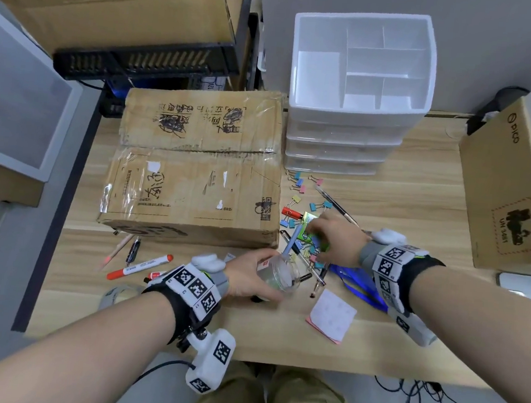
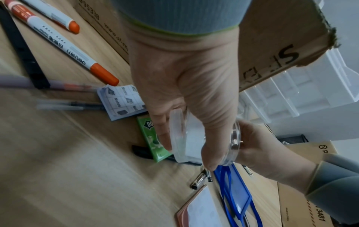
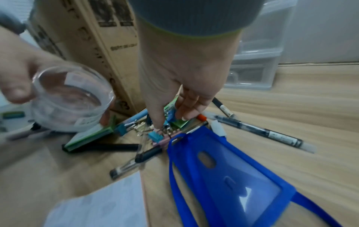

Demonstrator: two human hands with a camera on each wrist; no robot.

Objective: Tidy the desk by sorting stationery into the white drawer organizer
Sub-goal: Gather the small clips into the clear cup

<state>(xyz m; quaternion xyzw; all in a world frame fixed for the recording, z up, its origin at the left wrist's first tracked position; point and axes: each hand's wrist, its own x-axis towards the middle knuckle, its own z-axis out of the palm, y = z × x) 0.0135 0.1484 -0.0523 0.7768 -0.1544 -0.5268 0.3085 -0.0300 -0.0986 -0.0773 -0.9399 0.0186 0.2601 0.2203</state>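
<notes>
1. Keep left hand wrapped around clear jar, mouth tilted toward the clip pile, just above the table.
2. With right hand, fingers curled down, pinching at binder clips; lift few at once, drop into jar.
3. Then carry to white drawer organizer, far right behind, well apart.

The bench was pale wood-grain laminate, smooth and matt. The drawer organizer was white plastic above translucent drawers. The round container was clear, glossy plastic. The cardboard box was rough brown paperboard with shiny tape. The badge holder was glossy blue plastic. The binder clips had coloured bodies and metal wire handles.
</notes>
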